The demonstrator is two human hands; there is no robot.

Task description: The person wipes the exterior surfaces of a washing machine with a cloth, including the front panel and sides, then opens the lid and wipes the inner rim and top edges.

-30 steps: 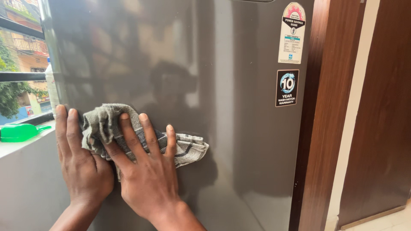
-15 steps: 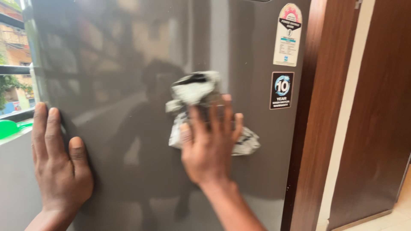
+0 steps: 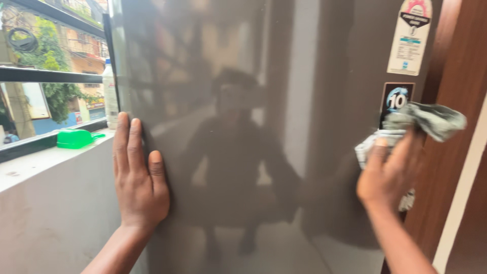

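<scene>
A tall glossy grey appliance panel [image 3: 243, 127] fills the middle of the view. My left hand [image 3: 138, 177] lies flat on its left edge with the fingers pointing up. My right hand [image 3: 388, 172] presses a crumpled grey-and-white cloth [image 3: 423, 122] against the panel's right edge, just below a small dark square sticker [image 3: 396, 100]. A taller pale label [image 3: 410, 38] sits above that sticker. The cloth bunches out past my fingers toward the wooden frame. The right hand is blurred.
A brown wooden door frame [image 3: 451, 167] stands right beside the appliance. To the left runs a grey ledge [image 3: 45, 167] with a green scoop [image 3: 76, 138] and a white bottle [image 3: 109, 94] on it, below a dark window rail [image 3: 45, 75].
My right hand has swept the cloth across the panel from the left side to the right edge. My left hand has stayed flat on the left edge. The view shifted left.
</scene>
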